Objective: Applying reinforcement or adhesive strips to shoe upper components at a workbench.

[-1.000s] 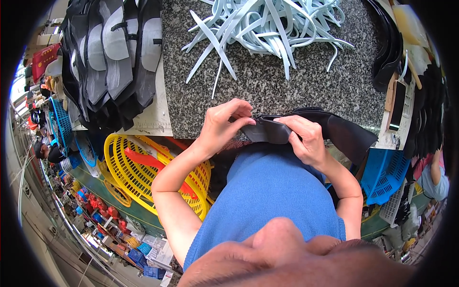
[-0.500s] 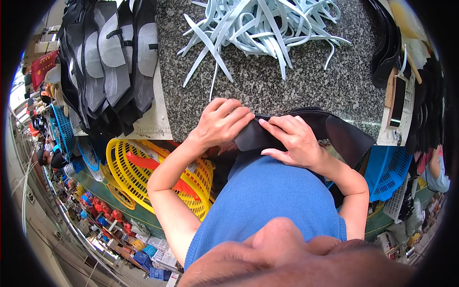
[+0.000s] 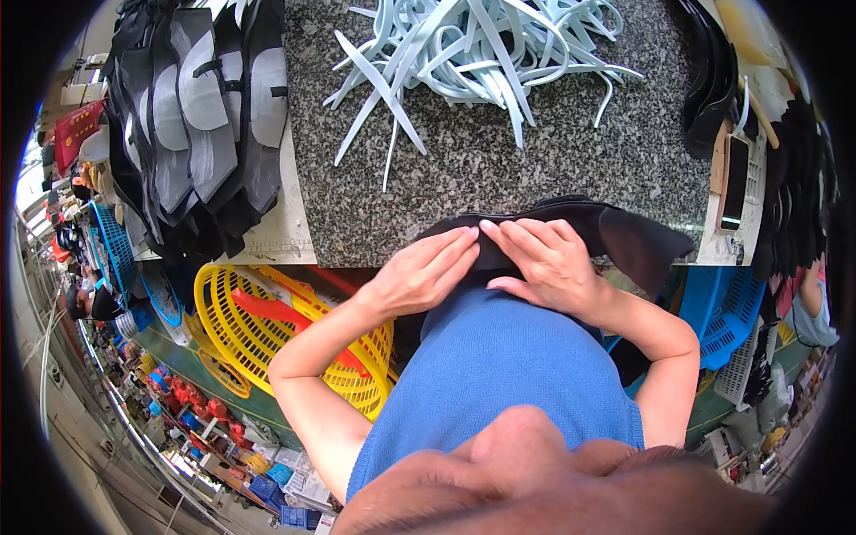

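Note:
A strip of black, leather-like sheet (image 3: 649,242) lies along the near edge of the granite worktop, partly overhanging it toward my blue top. My left hand (image 3: 426,275) is on its left part, fingers straight and held together, fingertips at the upper edge; the thumb is hidden. Close beside it, my right hand (image 3: 555,266) presses the piece with its fingertips at the same edge, while its thumb lies lower and apart from the fingers. The fingertips of both hands nearly meet. The right end of the sheet curves away past my right hand.
Tangled pale-blue strips (image 3: 473,62) lie on the granite top (image 3: 383,214). Black and grey cut pieces (image 3: 201,116) are stacked at left, curved black pieces (image 3: 711,80) at far right near a phone (image 3: 735,185). A yellow basket (image 3: 241,343) and a blue basket (image 3: 727,321) flank me below.
My left hand has come down and nearer my body, its bent fingers straightening along the black sheet. The right hand stays nearly in place. The whole view has shifted slightly.

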`<state>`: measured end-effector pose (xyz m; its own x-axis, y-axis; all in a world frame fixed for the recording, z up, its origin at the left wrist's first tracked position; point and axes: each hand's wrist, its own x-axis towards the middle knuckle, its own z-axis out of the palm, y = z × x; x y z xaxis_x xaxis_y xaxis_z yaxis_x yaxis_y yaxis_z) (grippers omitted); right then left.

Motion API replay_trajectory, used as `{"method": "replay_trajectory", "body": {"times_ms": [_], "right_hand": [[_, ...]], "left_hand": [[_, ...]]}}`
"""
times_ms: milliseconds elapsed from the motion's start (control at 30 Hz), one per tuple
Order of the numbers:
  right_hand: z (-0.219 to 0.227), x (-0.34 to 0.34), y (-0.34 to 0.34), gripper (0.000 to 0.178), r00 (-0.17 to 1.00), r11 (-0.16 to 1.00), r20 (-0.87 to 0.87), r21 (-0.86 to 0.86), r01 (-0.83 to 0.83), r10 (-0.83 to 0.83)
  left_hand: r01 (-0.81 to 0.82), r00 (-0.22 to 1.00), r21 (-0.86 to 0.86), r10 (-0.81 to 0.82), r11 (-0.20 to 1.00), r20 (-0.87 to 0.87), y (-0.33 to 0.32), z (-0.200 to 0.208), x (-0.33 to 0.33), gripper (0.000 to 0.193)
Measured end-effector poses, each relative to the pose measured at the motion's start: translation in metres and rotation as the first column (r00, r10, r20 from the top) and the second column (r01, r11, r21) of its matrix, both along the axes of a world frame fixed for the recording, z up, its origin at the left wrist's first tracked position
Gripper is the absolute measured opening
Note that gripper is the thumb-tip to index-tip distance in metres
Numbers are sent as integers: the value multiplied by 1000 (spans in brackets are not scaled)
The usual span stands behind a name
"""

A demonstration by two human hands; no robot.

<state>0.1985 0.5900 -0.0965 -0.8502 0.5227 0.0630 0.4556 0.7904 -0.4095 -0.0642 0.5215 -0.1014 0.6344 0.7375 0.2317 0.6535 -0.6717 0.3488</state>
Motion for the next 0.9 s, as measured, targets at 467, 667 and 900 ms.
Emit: {"method": "replay_trajectory", "body": {"times_ms": [467, 667, 900], "right_hand": [[28, 103, 19, 7, 871, 984, -487, 112, 137, -66], [33, 144, 33, 34, 851, 873, -200, -58, 484, -485], [17, 146, 47, 26, 883, 918, -252, -102, 384, -397]], "left_hand": [[62, 973, 28, -54, 998, -224, 35, 5, 96, 37], [21, 995, -259, 4, 966, 97, 75, 36, 107, 43], [-390, 905, 70, 396, 918, -156, 69, 22, 176, 29]]}}
